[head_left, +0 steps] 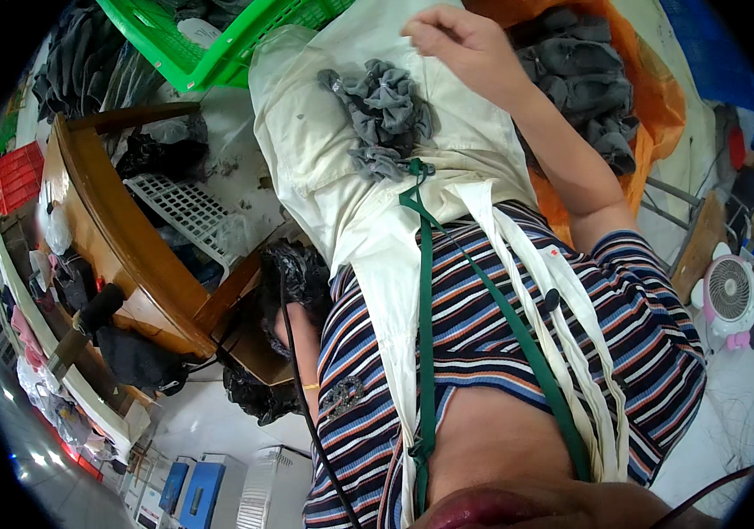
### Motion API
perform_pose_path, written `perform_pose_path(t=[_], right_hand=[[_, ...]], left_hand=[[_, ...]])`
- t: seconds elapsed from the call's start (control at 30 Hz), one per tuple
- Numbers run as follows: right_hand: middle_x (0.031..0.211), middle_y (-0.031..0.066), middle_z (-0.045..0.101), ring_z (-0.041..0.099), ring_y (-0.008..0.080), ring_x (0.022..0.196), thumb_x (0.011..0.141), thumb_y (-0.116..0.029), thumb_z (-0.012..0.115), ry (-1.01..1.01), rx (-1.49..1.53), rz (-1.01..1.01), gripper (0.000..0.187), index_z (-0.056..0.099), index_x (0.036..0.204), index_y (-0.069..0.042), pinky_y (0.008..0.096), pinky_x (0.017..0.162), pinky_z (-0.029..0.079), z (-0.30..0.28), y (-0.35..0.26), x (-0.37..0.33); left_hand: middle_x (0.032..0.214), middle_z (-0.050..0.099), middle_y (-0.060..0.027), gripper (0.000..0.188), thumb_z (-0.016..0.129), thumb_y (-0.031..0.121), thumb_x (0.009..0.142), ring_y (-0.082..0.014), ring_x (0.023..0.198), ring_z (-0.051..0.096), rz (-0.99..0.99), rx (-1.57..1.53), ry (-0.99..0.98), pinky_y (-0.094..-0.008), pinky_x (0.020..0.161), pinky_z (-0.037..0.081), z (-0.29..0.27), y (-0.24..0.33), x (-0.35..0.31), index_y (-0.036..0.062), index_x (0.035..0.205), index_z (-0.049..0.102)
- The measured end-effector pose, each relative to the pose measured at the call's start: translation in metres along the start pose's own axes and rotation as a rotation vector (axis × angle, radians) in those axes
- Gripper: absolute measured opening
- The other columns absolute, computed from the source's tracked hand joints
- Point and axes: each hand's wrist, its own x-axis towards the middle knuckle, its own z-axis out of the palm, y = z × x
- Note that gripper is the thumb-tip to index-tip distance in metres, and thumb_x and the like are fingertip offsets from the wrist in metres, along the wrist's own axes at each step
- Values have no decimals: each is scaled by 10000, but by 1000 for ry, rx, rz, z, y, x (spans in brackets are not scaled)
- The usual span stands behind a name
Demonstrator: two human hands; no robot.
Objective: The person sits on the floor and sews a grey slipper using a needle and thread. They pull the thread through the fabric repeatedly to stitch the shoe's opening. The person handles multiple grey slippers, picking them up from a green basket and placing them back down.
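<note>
My right hand (pixel 463 44) is raised over the far side of my lap, its fingers curled in and nothing visible in them. A crumpled heap of grey cloth pieces (pixel 390 110) lies on the cream apron (pixel 306 132) across my lap, to the left of and nearer than that hand. My left forearm reaches down by my side to a black plastic bag (pixel 299 269). The left hand (pixel 289 322) shows only at the wrist; its fingers are hidden at the bag, so I cannot tell what they hold.
A green plastic basket (pixel 245 53) stands at the far left. Stacked dark grey cloth bundles (pixel 584 79) lie in an orange bag (pixel 654 145) at the right. To the left are a curved wooden furniture piece (pixel 117 238) and a white crate (pixel 185 216). A small fan (pixel 731 291) stands right.
</note>
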Motion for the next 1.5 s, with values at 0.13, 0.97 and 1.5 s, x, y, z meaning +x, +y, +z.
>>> perform_pose_path(t=[0.13, 0.97, 1.5], right_hand=[[884, 62, 646, 623, 192, 804, 919, -230, 655, -150, -302, -262, 185, 669, 966, -52, 316, 729, 501, 27, 1, 23], [842, -32, 614, 533, 61, 763, 952, -170, 634, -183, 215, 106, 157, 661, 1003, -24, 228, 694, 459, 89, -15, -29], [795, -49, 584, 499, 39, 735, 955, -219, 630, -270, 367, 130, 199, 652, 968, -21, 211, 663, 428, 13, -14, -23]], left_hand=[[710, 593, -8, 91, 556, 18, 818, -125, 692, 526, 172, -599, -262, -293, 651, 447, 79, 13, -8, -55, 773, 585], [819, 675, -148, 198, 639, 209, 858, -343, 761, 661, 925, 19, -26, -411, 645, 532, -7, 245, 2, 18, 813, 668], [850, 645, 6, 188, 698, 116, 904, -59, 721, 578, 644, -737, -999, -193, 625, 461, 73, 381, 32, 18, 1057, 650]])
